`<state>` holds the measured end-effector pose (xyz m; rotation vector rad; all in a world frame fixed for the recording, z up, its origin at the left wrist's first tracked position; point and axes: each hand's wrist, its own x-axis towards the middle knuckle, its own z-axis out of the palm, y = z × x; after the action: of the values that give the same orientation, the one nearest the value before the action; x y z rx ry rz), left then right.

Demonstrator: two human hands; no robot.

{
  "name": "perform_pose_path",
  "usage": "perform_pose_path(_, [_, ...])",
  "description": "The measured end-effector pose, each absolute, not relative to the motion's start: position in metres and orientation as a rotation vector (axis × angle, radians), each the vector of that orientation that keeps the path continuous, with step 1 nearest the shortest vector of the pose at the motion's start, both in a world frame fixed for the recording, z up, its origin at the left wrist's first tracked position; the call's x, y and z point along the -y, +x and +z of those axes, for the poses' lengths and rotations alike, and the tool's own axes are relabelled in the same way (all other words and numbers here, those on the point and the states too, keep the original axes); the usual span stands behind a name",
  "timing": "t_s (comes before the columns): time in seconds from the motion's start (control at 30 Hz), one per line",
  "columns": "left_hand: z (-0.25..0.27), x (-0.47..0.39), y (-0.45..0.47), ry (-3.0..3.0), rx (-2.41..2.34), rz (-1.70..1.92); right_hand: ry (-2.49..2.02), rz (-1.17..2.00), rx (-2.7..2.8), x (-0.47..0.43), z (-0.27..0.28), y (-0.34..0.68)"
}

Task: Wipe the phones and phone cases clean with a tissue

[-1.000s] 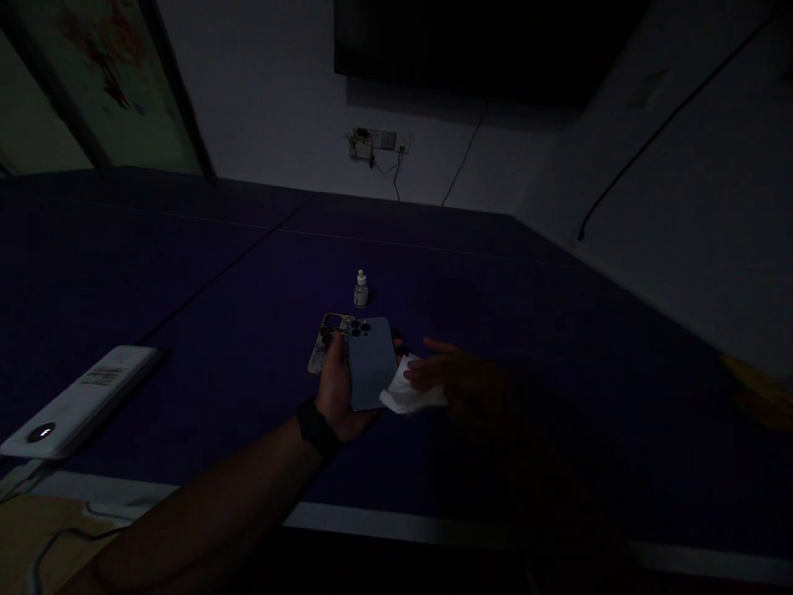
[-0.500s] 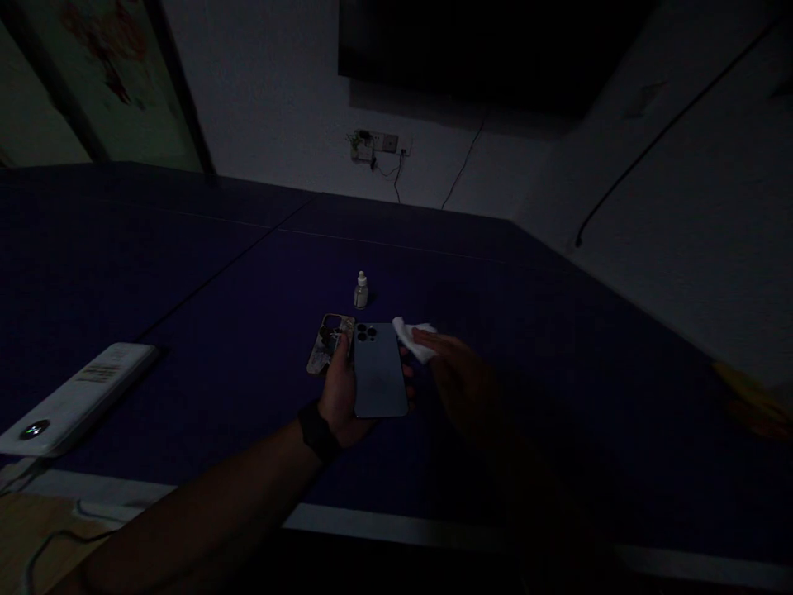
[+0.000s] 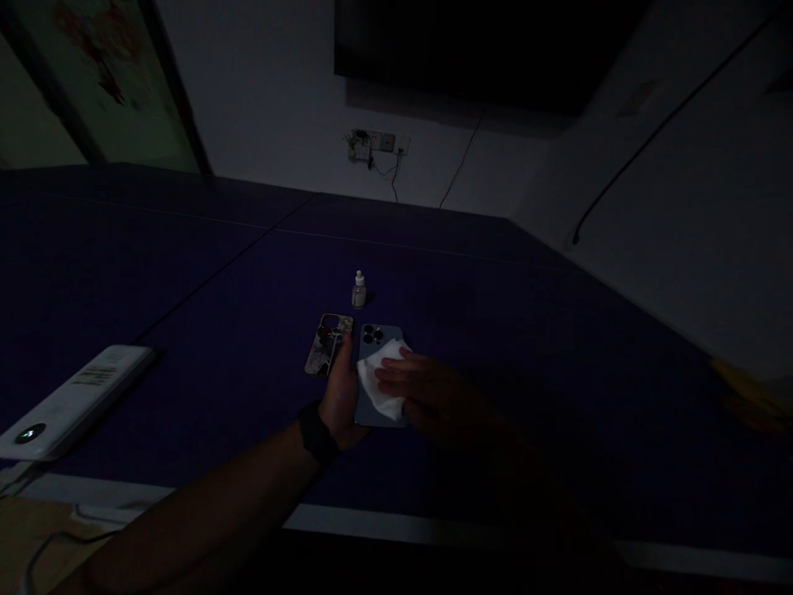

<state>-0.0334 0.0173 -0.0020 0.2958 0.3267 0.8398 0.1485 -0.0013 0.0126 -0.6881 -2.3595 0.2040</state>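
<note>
My left hand (image 3: 341,400), with a dark band on its wrist, grips a blue-grey smartphone (image 3: 367,406) back side up, its camera lenses at the top left. My right hand (image 3: 427,392) presses a white cloth (image 3: 382,382) flat against the phone's back, covering much of it. The fingers on the cloth are closed over its right part. Just left of the phone lies a patterned phone case (image 3: 317,357), partly behind my left thumb. Beyond the phone stands a small dropper bottle (image 3: 358,293) with a white cap.
A white power bank (image 3: 80,401) with a cable lies on the dark blue tabletop (image 3: 248,289) at the left. Something yellow (image 3: 747,388) sits at the right edge. Wall sockets (image 3: 375,142) with cords and a dark screen (image 3: 483,54) are at the back.
My right hand has brought the cloth leftward from beside the phone's right edge onto its back. The phone stays in my left hand, shifted slightly downward.
</note>
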Motion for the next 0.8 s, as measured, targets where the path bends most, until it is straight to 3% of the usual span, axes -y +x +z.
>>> perform_pose_path(0.33, [-0.003,-0.016,-0.039,0.328,-0.22,0.688,-0.881,0.239,2.147,0.002,0.015,0.154])
perform_pose_path(0.8, [-0.014,-0.018,-0.034,0.252,-0.335,0.789,-0.754,0.272,2.42,0.005,0.018,0.138])
